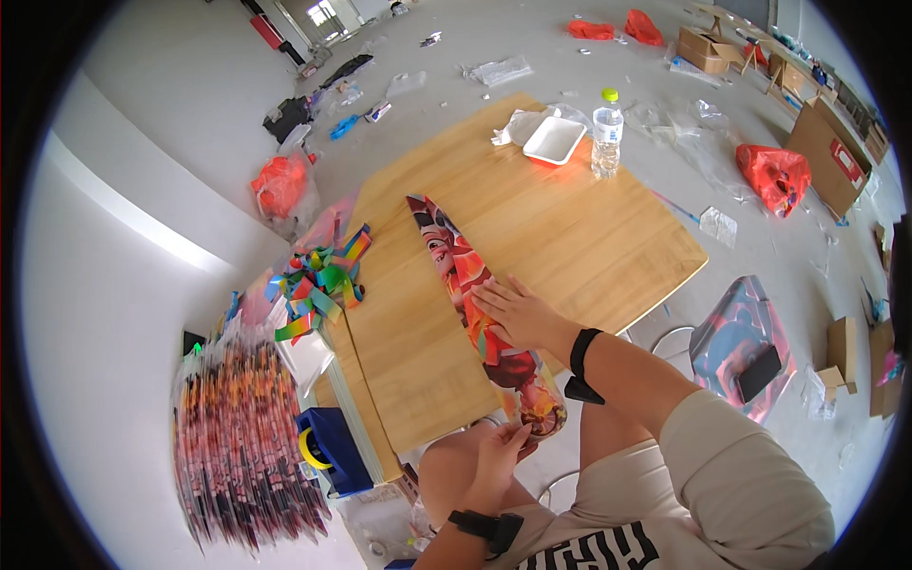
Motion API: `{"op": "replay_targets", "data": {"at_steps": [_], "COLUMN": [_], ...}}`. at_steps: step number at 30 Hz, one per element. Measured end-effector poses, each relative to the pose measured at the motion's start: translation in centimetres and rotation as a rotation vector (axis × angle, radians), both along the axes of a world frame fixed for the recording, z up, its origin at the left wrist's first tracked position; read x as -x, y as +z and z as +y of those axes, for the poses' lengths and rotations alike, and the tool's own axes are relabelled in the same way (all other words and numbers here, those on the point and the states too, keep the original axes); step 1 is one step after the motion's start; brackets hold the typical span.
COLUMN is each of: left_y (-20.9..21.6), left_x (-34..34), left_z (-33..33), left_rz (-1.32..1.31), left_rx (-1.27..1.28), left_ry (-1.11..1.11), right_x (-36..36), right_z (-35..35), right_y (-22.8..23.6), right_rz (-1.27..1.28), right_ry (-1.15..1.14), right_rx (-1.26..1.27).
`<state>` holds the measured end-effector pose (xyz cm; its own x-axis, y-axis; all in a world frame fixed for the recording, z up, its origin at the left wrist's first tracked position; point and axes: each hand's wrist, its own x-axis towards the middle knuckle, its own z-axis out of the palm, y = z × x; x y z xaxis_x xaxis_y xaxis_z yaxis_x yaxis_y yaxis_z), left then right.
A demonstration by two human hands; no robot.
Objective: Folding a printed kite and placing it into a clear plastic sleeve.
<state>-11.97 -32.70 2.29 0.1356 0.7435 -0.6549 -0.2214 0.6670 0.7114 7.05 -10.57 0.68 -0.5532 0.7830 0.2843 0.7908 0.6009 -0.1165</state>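
A long, narrow folded sheet (454, 261) with a red and orange cartoon print lies slantwise on the wooden table (608, 247). It tapers to a point at the far end, and its wider near end hangs past the table edge above my lap. My right hand (513, 313) rests flat on its middle, fingers stretched out. At the near end, my left hand (499, 456) pinches the sheet's edge between thumb and fingers; some of those fingers are hidden.
Rainbow ribbons (323, 280) lie at the table's left edge. Below them are a stack of similar printed pieces (247, 437) and a blue tape dispenser (337, 451). A white tray (554, 141) and a water bottle (608, 135) stand far back. Boxes (708, 49) and plastic litter the floor.
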Motion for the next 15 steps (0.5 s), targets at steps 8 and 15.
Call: {"op": "replay_targets", "data": {"at_steps": [8,15], "left_y": [0.5,-0.6], "left_x": [0.5,1.4], "left_z": [-0.3,-0.1], "left_rz": [0.090,0.163], "left_rx": [-0.011,-0.040], "left_ry": [-0.073,-0.211], "right_x": [-0.2,-0.2], "right_z": [-0.1,-0.1], "right_y": [-0.2,0.7], "right_rz": [0.044,-0.024], "right_ry": [-0.021,-0.019], "right_rx": [0.017,0.098]}}
